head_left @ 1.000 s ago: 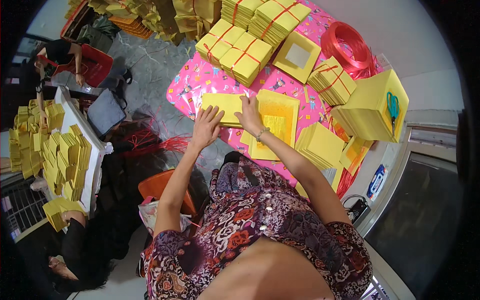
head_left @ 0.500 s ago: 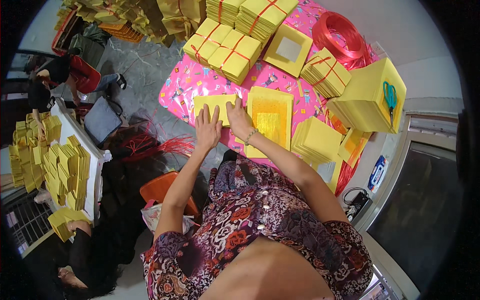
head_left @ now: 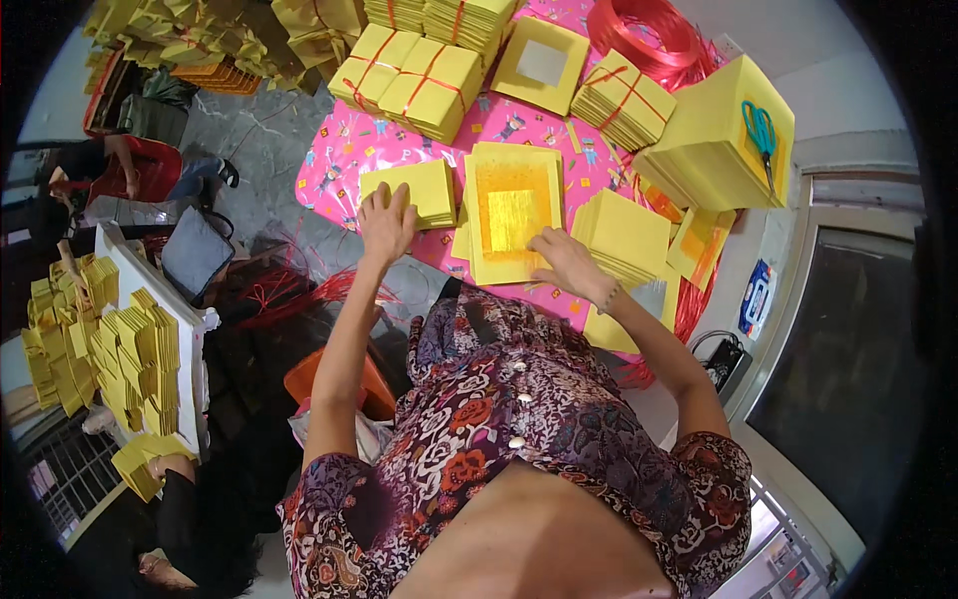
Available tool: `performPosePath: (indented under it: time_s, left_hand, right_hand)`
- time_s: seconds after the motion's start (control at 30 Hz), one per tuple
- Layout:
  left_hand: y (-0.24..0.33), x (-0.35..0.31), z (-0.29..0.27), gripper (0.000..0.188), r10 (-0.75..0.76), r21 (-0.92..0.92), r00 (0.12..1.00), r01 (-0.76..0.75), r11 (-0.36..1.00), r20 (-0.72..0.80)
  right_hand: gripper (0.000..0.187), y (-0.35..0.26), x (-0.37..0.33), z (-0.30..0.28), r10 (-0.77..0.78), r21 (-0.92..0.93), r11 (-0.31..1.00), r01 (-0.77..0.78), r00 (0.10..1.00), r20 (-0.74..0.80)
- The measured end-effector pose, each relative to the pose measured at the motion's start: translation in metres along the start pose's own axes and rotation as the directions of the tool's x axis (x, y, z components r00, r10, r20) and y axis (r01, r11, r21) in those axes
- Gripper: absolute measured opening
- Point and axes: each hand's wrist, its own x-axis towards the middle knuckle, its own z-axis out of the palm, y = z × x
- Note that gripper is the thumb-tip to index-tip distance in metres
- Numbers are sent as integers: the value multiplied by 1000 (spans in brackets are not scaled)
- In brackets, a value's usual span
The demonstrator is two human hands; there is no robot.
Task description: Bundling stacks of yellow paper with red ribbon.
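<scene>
The right hand (head_left: pixel 574 262) reaches in over the near right corner of the pile of orange-printed sheets (head_left: pixel 510 215) with gold foil at the centre. Its thumb stands apart from loosely extended fingers; it looks open, though whether the fingertips touch the paper I cannot tell. The pile lies just left of this hand, long axis running away from the body, so the right hand is the nearer one

The left hand (head_left: pixel 387 225) rests with spread fingers on the folded yellow stack (head_left: pixel 424 185), pressing on top and gripping nothing. That stack sits left of the printed pile, its long axis crosswise, on the pink table cover (head_left: pixel 339 160)

Right of the pile stands a loose yellow stack (head_left: pixel 624 235); beyond are tied bundles (head_left: pixel 409 85), a red twine coil (head_left: pixel 649 40) and a tall paper stack (head_left: pixel 718 140) bearing teal scissors (head_left: pixel 759 135)

Below table height, by the left forearm, is a plastic bag (head_left: pixel 374 434), its contents hidden. On the white side table (head_left: pixel 195 329) stand many folded papers (head_left: pixel 135 349); a co-worker's hand (head_left: pixel 172 466) holds more at its near end. Farthest off, yellow paper is heaped around an orange crate (head_left: pixel 215 76), its inside hard to make out
</scene>
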Motion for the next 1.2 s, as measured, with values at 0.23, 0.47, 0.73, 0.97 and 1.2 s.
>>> performPosePath:
  time_s: [0.23,0.47,0.73,0.97,1.2]
  left_hand:
    - [9,12,-20,47,44,9,998,-43,999,-38]
    - [66,-13,-37,39,382,-289,922,-385,877,-69]
    - [122,-56,-5,46,574,-371,807,-495,785,139]
    - [121,-52,3,42,559,-430,811,-448,784,172]
    - [121,-49,-5,36,551,-451,823,-442,775,140]
  right_hand:
    - [57,7,-23,21,-53,-119,992,38,991,-125]
    - [59,11,-25,23,-53,-142,989,34,990,-133]
    - [61,7,-26,21,-1,-116,993,-12,994,-109]
    - [54,7,-25,22,-62,-175,984,24,975,-212]
    - [27,18,-30,26,-57,-82,995,49,993,-103]
